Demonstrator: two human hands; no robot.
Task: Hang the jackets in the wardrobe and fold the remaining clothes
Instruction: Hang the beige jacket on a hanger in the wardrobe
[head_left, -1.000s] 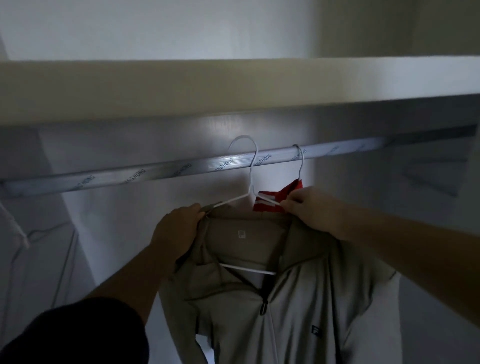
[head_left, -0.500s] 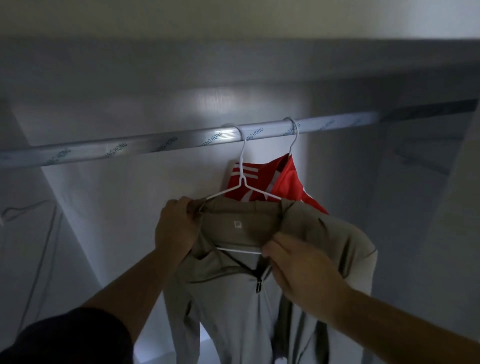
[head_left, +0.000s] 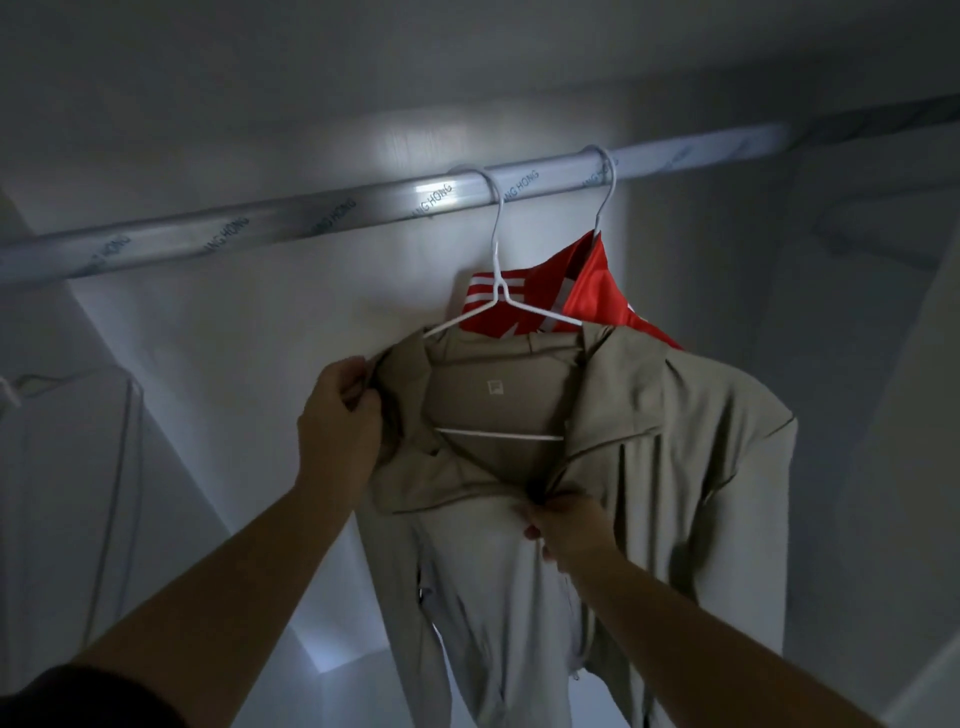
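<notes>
- Head view: the dim inside of a pale wardrobe (head_left: 249, 374), seen from below, with a bright patch of light on its back wall.
- A silver rail (head_left: 291, 228) printed with lettering runs across from lower left to upper right.
- A beige jacket (head_left: 675, 441) hangs on a white wire hanger (head_left: 497, 260) hooked over the rail near its middle.
- Just behind it, to the right, a red jacket (head_left: 592, 291) with white stripes hangs from a second hook (head_left: 605, 176) on the rail; the two garments touch.
- The left hand (head_left: 337, 421) grips the beige jacket's shoulder edge beside the collar.
- The right hand (head_left: 566, 525) pinches the jacket's front just below the open collar.
- The rail is bare to the left of the hangers and further right.
- Thin wire shapes (head_left: 122, 467) show at far left, too dim to identify.
</notes>
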